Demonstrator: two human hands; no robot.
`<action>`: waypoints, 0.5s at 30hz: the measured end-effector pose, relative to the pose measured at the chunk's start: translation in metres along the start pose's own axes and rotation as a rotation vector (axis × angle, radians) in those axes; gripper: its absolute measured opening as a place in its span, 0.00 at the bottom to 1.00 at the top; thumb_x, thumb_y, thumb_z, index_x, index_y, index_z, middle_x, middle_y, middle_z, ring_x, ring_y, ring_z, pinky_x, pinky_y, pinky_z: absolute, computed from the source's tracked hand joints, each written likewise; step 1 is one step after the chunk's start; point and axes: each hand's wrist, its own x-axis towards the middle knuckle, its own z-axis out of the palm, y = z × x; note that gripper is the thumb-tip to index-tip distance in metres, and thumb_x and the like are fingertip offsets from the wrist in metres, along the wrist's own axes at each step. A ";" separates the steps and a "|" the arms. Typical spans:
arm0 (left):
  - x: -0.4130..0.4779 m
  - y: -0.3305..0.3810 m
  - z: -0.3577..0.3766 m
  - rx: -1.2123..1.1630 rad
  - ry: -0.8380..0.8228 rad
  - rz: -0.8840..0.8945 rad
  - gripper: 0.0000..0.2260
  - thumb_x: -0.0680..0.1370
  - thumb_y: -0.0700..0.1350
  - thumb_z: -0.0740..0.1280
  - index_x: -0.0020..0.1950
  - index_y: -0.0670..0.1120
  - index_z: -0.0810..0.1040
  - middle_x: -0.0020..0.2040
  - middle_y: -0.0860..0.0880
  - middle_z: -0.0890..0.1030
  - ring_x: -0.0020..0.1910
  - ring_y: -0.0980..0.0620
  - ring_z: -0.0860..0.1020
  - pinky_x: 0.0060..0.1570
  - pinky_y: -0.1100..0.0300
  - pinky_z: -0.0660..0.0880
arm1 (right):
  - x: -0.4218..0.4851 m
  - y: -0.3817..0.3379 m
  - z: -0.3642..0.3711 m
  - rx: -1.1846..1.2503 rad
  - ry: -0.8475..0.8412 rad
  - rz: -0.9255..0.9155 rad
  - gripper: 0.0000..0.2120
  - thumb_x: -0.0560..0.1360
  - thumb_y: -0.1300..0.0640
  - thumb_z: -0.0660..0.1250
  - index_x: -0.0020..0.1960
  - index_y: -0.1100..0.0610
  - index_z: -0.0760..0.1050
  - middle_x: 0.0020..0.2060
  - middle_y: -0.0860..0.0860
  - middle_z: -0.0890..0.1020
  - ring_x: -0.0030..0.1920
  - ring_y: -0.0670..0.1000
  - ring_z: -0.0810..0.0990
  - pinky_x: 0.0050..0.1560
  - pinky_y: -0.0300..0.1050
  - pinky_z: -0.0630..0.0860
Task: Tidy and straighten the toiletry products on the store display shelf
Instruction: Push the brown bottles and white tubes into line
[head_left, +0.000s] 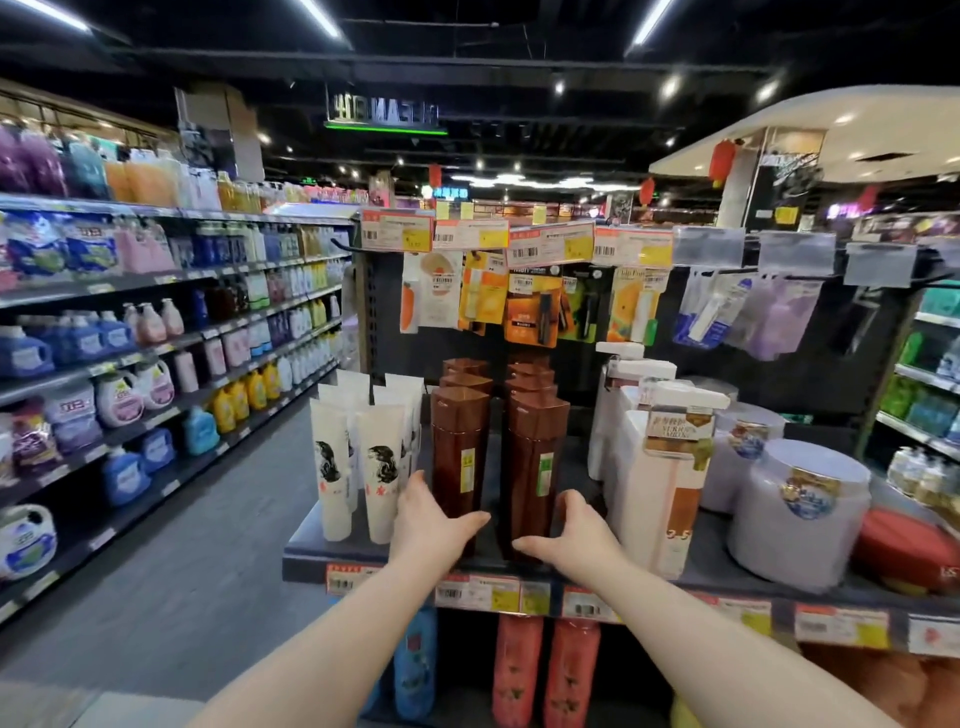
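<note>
Left hand (431, 519) grips the left brown bottle (460, 457), right hand (571, 535) the right brown bottle (535, 467), low at the shelf (309, 548) front (tall, narrow things); a hard shove could topple those behind.

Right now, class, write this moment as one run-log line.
left hand: grips left front brown bottle near base | right hand: grips right front brown bottle near base | both bottles standing on shelf
</note>
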 end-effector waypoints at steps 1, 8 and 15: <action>0.001 -0.003 0.002 0.012 -0.004 -0.003 0.41 0.63 0.52 0.77 0.70 0.43 0.62 0.66 0.43 0.71 0.64 0.45 0.72 0.63 0.48 0.71 | 0.000 0.001 0.003 -0.002 -0.005 -0.007 0.30 0.59 0.41 0.76 0.52 0.47 0.64 0.43 0.41 0.73 0.38 0.37 0.72 0.31 0.28 0.65; 0.004 -0.014 0.008 0.179 0.000 0.014 0.28 0.69 0.53 0.73 0.63 0.44 0.67 0.60 0.45 0.78 0.57 0.44 0.77 0.53 0.54 0.74 | -0.001 0.007 0.012 -0.025 -0.002 -0.018 0.27 0.66 0.43 0.73 0.60 0.49 0.68 0.53 0.45 0.79 0.49 0.45 0.77 0.43 0.37 0.70; 0.005 -0.016 0.004 0.192 -0.028 0.065 0.27 0.69 0.53 0.73 0.64 0.46 0.68 0.59 0.47 0.79 0.57 0.46 0.77 0.54 0.54 0.75 | 0.001 0.008 0.011 -0.023 -0.029 -0.046 0.23 0.70 0.47 0.72 0.61 0.51 0.69 0.56 0.48 0.80 0.54 0.49 0.78 0.51 0.41 0.74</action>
